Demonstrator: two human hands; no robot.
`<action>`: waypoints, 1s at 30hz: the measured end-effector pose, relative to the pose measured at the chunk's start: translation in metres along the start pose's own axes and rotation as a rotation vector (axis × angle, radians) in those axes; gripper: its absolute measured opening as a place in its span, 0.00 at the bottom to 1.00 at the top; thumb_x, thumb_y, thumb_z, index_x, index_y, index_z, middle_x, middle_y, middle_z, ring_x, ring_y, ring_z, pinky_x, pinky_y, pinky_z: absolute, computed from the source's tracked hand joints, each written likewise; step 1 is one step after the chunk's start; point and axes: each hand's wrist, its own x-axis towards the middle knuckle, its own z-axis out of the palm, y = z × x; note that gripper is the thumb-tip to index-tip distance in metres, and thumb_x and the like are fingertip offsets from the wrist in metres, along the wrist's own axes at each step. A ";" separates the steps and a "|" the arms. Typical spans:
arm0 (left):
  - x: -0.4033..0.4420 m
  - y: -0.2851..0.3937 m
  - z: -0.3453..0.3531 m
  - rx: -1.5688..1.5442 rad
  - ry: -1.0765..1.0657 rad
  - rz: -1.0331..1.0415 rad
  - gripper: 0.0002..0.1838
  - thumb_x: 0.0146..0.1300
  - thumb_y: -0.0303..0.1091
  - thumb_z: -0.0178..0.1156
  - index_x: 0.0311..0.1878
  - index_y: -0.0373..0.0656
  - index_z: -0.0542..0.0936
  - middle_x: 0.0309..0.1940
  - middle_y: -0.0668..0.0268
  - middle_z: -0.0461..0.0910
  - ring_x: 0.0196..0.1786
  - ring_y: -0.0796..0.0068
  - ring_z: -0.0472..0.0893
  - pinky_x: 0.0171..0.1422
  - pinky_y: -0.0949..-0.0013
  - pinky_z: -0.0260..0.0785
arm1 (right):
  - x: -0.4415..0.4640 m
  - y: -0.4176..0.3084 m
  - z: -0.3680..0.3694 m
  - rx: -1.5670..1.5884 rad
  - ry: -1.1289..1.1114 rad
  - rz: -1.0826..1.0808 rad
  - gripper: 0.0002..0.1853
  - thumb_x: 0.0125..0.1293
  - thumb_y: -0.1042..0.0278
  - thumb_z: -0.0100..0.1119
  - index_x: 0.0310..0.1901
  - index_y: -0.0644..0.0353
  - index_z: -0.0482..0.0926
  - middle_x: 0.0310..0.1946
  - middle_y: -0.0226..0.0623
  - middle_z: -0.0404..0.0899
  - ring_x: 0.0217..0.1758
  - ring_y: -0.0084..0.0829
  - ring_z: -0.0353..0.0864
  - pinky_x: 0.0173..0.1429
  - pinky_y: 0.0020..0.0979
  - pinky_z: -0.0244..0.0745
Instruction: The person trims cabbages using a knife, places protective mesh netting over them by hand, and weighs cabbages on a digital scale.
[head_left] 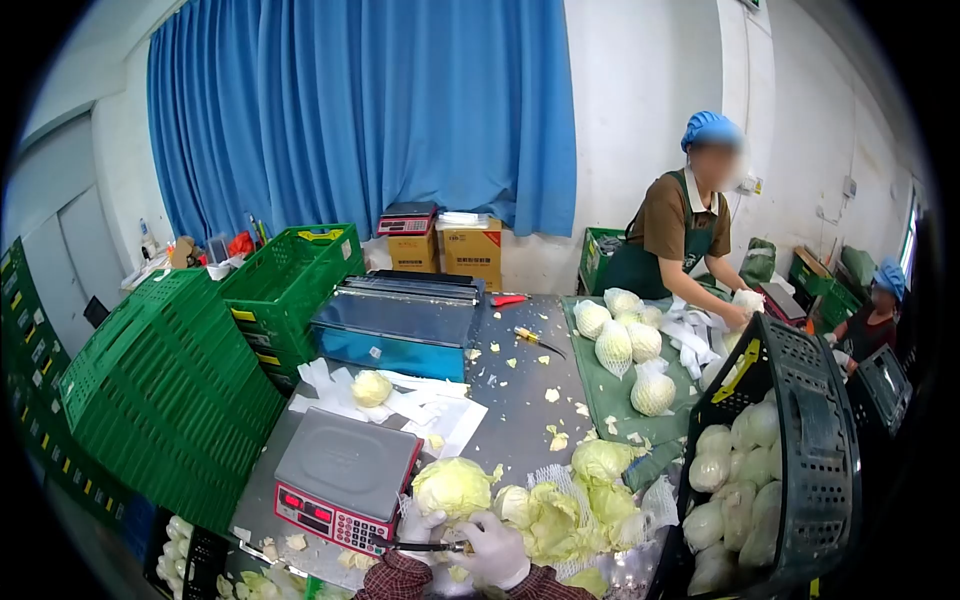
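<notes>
My left hand (418, 530), in a white glove, is pressed against the lower left side of a pale green cabbage (452, 487). My gloved right hand (495, 550) is closed around the handle of a knife (430, 547), whose dark blade points left, just below the cabbage. Left of the hands stands a red and grey weighing scale (345, 465) with lit red digits. Loose cabbage leaves (555, 515) and white netting lie to the right of the cabbage. A smaller trimmed cabbage (371, 388) rests on white sheets behind the scale.
Green crates (170, 390) are stacked at left, beside a blue wrapping machine (395, 330). A dark crate (815, 450) of wrapped cabbages stands at right. Behind netted cabbages (613, 348), a co-worker (690, 220) handles one. A yellow-handled knife (538, 340) and scraps lie on the table (520, 400).
</notes>
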 end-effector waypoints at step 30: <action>-0.010 0.021 0.011 0.153 0.213 0.386 0.57 0.38 0.30 0.78 0.70 0.39 0.52 0.63 0.59 0.64 0.63 0.64 0.70 0.67 0.62 0.65 | 0.029 0.027 -0.007 0.574 -0.018 -0.010 0.26 0.48 0.75 0.69 0.53 0.57 0.79 0.39 0.32 0.78 0.35 0.26 0.78 0.40 0.25 0.74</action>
